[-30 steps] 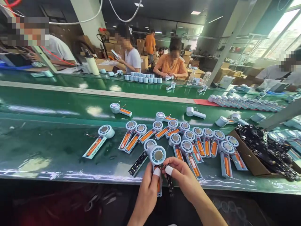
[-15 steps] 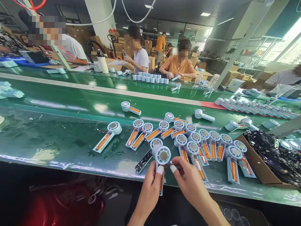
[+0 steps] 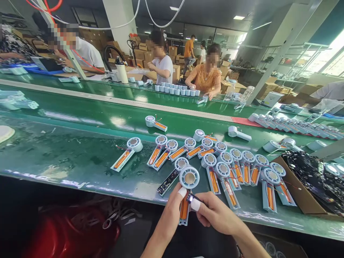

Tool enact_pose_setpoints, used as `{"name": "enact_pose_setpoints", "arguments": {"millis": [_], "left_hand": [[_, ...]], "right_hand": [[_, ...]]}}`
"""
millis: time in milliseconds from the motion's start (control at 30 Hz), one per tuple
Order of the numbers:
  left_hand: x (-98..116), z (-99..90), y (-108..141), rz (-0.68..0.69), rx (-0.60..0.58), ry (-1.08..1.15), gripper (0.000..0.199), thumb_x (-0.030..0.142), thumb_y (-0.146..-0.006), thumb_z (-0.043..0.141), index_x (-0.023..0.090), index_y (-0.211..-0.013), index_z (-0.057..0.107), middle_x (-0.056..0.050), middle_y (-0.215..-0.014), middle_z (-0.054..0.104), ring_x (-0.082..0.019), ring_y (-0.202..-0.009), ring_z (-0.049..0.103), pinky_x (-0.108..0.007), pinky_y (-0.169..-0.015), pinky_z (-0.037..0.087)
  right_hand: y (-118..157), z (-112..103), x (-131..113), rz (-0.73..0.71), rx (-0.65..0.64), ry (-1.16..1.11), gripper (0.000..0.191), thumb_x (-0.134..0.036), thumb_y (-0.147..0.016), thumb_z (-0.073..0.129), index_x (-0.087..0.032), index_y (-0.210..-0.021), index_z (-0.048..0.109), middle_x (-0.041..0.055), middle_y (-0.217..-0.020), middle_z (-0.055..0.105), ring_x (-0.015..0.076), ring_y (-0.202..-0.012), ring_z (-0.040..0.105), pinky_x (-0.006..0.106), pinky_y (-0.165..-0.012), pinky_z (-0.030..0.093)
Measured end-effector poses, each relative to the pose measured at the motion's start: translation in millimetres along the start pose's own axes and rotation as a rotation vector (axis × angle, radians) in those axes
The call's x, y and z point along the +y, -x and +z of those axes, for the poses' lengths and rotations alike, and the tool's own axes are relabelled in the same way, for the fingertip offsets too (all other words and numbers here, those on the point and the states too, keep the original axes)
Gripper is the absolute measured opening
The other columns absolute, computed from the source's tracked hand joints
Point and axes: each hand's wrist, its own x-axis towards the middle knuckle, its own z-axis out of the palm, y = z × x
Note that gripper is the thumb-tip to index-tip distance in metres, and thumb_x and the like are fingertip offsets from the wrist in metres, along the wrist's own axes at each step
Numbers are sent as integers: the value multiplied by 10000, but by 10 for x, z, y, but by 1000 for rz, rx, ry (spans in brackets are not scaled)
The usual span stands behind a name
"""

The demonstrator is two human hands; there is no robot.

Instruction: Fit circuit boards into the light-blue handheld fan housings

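Note:
My left hand [image 3: 171, 210] is closed round a pale-blue handheld fan [image 3: 189, 178], its round head up and its handle pointing down towards me. The handle is uncovered and shows an orange battery with thin wires. Pinched in my right hand [image 3: 216, 213] is a small black circuit board [image 3: 191, 197], held against the top of the handle; part of it is hidden by the fingers. White covers sit on both thumbs. Just beyond, another fan [image 3: 181, 163] lies with a black board along its handle. Several open fans [image 3: 222, 169] with orange batteries lie to the right.
On the right stands a cardboard box [image 3: 301, 195] heaped with black circuit boards [image 3: 309, 175]. A lone fan [image 3: 133, 144] lies left on the green bench [image 3: 80, 154]. Behind runs a green conveyor [image 3: 80, 104] with fan parts; co-workers [image 3: 206, 75] sit across it.
A black board now shows in my right hand at the fan handle, where the fingers pinched near the wires before. The fan has turned, showing more of its battery. The view has shifted slightly.

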Motion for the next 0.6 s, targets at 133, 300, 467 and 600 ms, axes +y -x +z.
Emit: {"name": "enact_pose_setpoints", "arguments": {"millis": [133, 300, 467, 600], "left_hand": [[-22, -2, 40, 11, -62, 99, 449, 514, -970, 447, 202, -1210, 662, -65, -1129, 730, -265, -1130, 629, -371, -1005, 476], [39, -7, 72, 11, -182, 55, 482, 423, -932, 560, 226, -1372, 552, -60, -1359, 635, -298, -1321, 511, -382, -1105, 394], [81, 39, 76, 92, -211, -103, 464, 403, -949, 548, 200, -1365, 521, -100, -1363, 623, -282, -1224, 578, -378, -1076, 415], [49, 85, 72, 60, -78, -215, 480, 455, -961, 493, 205, -1368, 528, -112, -1426, 583, -305, -1346, 488, -404, -1126, 365]], "right_hand": [[-38, 221, 216, 58, 123, -319, 608, -753, -916, 437, -229, -610, 394, -71, -468, 390, 73, -401, 344, 217, -431, 263], [-24, 268, 227, 105, 214, -460, 647, -823, -834, 506, -229, -615, 370, -89, -465, 354, 58, -397, 316, 207, -422, 260], [1, 254, 207, 185, 249, -558, 651, -840, -805, 529, -231, -638, 367, -97, -478, 337, 56, -419, 294, 201, -428, 255], [-14, 270, 227, 154, 307, -525, 648, -836, -823, 503, -230, -630, 379, -93, -488, 316, 64, -439, 273, 203, -420, 241]]}}
